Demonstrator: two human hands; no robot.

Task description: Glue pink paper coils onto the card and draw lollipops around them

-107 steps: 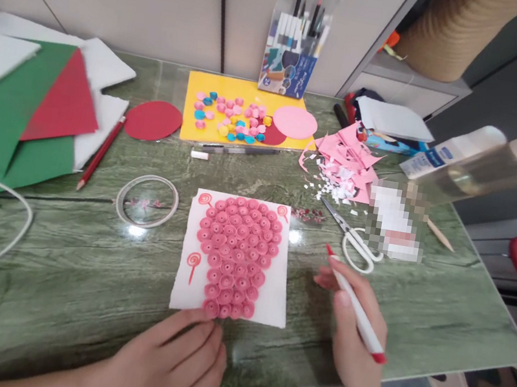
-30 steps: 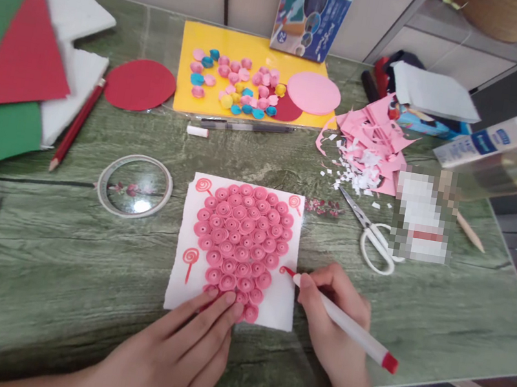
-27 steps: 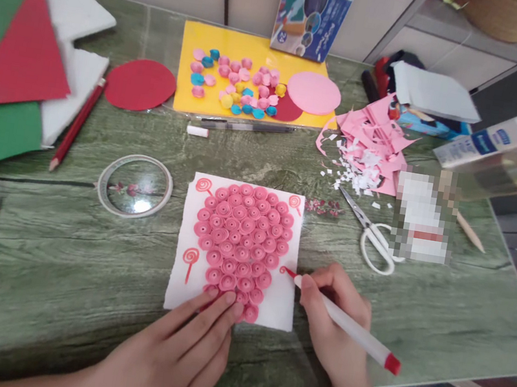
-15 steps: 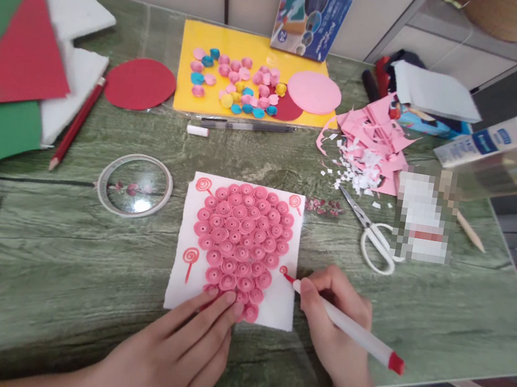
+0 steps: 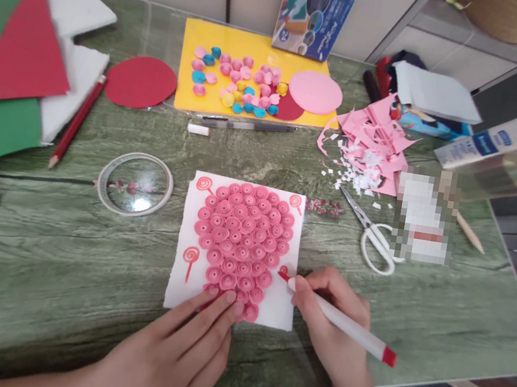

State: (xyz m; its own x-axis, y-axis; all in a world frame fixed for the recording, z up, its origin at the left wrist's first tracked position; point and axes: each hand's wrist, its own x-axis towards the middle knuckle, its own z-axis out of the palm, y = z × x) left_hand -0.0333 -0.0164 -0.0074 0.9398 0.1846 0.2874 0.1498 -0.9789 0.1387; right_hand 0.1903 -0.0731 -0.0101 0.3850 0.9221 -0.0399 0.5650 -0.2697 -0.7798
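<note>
A white square card (image 5: 194,209) lies on the table, covered in the middle with several pink paper coils (image 5: 247,224). Red lollipop shapes (image 5: 190,255) are drawn near its corners and left side. My left hand (image 5: 185,345) rests flat over the card's lower edge, fingers stretched across the lowest coils. A white marker (image 5: 346,320) with a red end is pinched in my right hand (image 5: 334,320). Its red tip meets the card at the right side, just beneath a small red swirl (image 5: 284,269). My left fingers hide some of the bottom coils.
White-handled scissors (image 5: 374,235) lie to the right, near pink paper scraps (image 5: 375,137). A tape roll (image 5: 135,184) is on the left. Behind the card are a pen (image 5: 249,126), a marker cap (image 5: 198,130) and a yellow sheet (image 5: 257,46) bearing small paper pieces.
The marker tip has shifted slightly left and down around the small swirl, my right hand moving with it. My left hand stays in place on the card.
</note>
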